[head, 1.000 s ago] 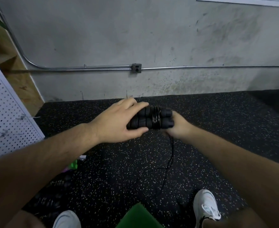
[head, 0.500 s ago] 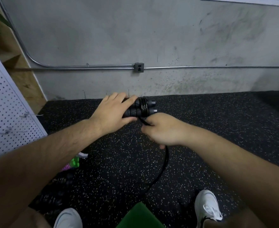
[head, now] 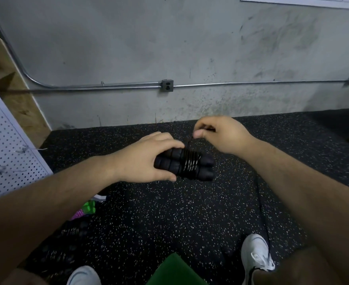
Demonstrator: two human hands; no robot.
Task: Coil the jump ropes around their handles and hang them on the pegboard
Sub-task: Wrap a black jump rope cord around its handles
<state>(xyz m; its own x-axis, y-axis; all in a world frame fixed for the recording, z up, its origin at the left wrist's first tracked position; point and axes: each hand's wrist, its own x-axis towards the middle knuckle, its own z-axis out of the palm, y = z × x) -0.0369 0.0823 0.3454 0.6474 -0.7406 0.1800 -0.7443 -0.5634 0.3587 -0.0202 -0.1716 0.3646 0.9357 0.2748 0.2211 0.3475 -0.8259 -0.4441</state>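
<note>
Right, my left hand (head: 142,161) is curled round one end of the two black handles (head: 207,168), fingers over the top and thumb under. It holds them side by side in the air above the speckled floor (head: 169,212). My right hand (head: 225,134) is up just behind them, thumb and forefinger pinching the thin rope (head: 190,163). From the pinch the strand drops straight to the band of turns around the handles' middle.

To do this turn well, I'd say tension comes first: the strand should stay taut from the pinch down to the band. The new turn should land snug beside the last one, not across it. The left hand needs to clamp hard so the two handles don't split or roll apart under the pull. I'd also leave a short tail to tuck in, or the coil may spring loose on the way to the pegboard (head: 5,145).

As for holders, no box or bin shows here. The pegboard at my left is the only one, with small wire hooks (head: 24,149) on its face; I can't make out anything hanging on them. Down by my left leg lie a green and purple thing (head: 87,208) and some dark bundles (head: 73,231), too dim to name.
</note>
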